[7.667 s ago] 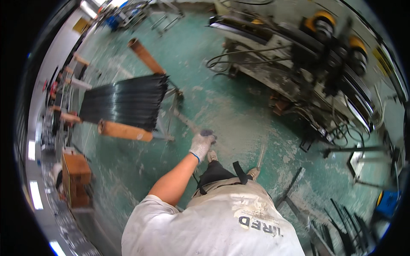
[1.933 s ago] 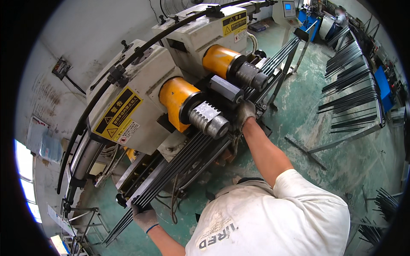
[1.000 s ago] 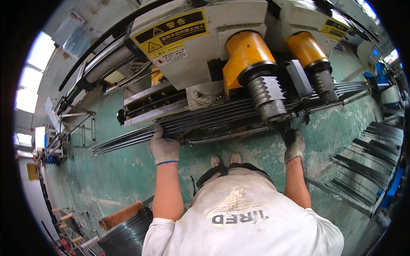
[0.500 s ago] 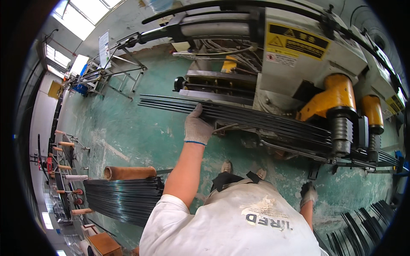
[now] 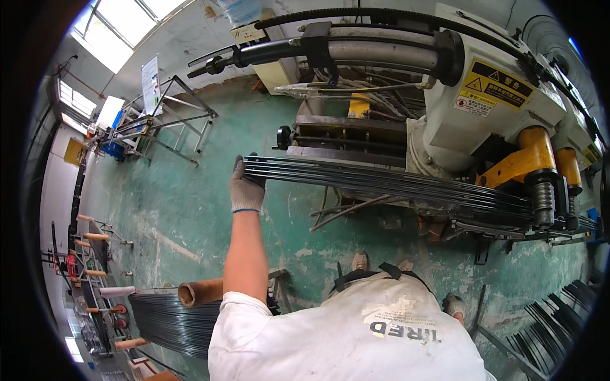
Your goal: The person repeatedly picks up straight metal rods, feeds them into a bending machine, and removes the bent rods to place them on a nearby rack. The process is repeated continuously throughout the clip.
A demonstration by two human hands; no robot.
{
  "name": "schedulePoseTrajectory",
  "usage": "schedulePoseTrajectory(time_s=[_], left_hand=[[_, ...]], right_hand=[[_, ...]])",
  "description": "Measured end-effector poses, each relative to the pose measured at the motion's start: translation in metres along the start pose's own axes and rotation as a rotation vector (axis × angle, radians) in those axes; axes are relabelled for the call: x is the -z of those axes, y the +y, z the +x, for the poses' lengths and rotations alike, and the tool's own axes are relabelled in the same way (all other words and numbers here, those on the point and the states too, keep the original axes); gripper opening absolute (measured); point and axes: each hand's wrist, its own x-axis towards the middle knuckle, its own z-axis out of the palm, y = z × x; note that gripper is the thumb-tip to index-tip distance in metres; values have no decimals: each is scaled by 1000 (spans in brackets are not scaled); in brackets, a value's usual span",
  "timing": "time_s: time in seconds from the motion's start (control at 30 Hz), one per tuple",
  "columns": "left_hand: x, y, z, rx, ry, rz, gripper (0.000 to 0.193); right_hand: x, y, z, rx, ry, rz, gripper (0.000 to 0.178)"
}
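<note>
Here, rods [image 5: 381, 185] in fingers [image 5: 238, 169], rod-laden rack [image 5: 202, 293].

Toward three o'clock, the black rods [image 5: 381, 180] look like smooth, glossy metal. At nine, the left hand [image 5: 246, 189] wears a matt, knitted cloth glove [image 5: 245, 199]; at six, the shirt [image 5: 337, 336] is matt, creased cloth. Near two, the machine housing [image 5: 489, 120] looks like smooth painted metal.
</note>
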Motion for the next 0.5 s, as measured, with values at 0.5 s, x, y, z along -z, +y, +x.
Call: schedulePoseTrajectory(time_s=[0.5], left_hand=[[16,16,-22,188,-287,398,58]], right_hand=[[6,-73,-22,169,103,-373,37]])
